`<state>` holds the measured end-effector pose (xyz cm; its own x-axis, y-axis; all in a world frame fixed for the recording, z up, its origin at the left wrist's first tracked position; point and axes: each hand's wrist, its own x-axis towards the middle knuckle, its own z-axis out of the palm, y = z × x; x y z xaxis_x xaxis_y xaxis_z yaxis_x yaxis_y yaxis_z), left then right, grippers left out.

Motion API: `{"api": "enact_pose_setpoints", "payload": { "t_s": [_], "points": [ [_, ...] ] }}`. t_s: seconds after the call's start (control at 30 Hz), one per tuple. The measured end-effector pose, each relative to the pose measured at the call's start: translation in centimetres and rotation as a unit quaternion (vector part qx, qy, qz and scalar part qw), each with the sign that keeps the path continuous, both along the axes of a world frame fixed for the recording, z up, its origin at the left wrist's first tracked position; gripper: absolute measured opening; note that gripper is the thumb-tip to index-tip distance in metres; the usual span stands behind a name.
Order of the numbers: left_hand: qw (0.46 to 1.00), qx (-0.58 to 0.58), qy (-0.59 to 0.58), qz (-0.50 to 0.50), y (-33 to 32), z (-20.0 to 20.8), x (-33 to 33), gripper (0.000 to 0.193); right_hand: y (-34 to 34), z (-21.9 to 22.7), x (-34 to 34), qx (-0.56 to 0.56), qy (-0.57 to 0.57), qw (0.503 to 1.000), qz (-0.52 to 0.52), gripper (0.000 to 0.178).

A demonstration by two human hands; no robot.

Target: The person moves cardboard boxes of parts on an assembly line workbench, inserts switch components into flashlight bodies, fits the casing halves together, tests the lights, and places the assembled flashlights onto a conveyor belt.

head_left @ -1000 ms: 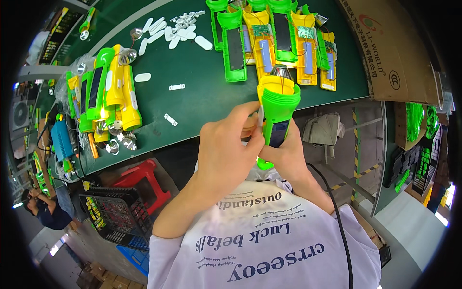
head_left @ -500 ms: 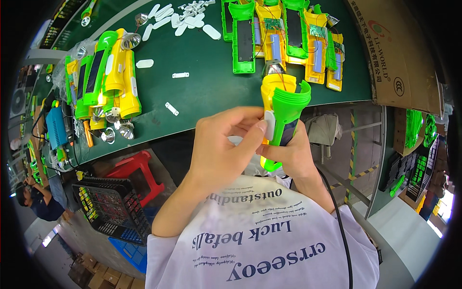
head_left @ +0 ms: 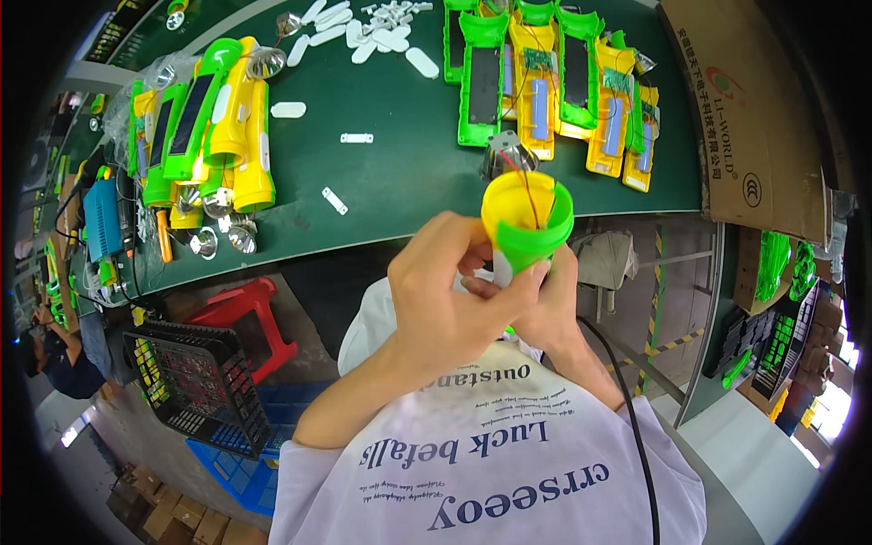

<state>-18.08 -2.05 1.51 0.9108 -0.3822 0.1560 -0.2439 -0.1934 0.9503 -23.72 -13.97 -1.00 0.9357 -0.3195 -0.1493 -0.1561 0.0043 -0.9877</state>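
Both my hands grip a yellow and green flashlight housing [head_left: 529, 218] in front of my chest, its round open end tilted up. My left hand [head_left: 450, 282] closes round its left side, and my right hand [head_left: 549, 304] wraps the right side lower down. A silver reflector [head_left: 509, 156] hangs off the open end on thin red and dark wires. The lower body of the housing is mostly hidden by my fingers. Beyond it on the green table [head_left: 363, 204] lie open housing halves [head_left: 481, 86] with wires, circuit boards and blue batteries.
At the left, several yellow and green flashlights [head_left: 238, 127] are piled up. White oval covers [head_left: 421, 63] and two small white strips [head_left: 356, 138] lie on the table. A cardboard box [head_left: 740, 109] stands at the right, a black crate [head_left: 195, 377] and red stool [head_left: 259, 318] below left.
The housing has tipped so its open end now faces up toward me. My left hand has moved from pinching the white side piece to wrapping the body.
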Motion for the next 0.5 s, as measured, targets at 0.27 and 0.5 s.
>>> {"api": "enact_pose_setpoints", "payload": {
  "t_s": [0.27, 0.5],
  "points": [
    [0.987, -0.108, 0.099, -0.067, 0.7, -0.9, -1.1, 0.056, -0.5, -0.2, -0.9, -0.133, -0.033, 0.986, 0.094, 0.044],
    [0.958, -0.179, 0.201, -0.1, 0.5, 0.0, -0.7, 0.056, 0.1, 0.7, -0.7, -0.122, -0.079, 0.98, 0.133, 0.031]
  ]
}}
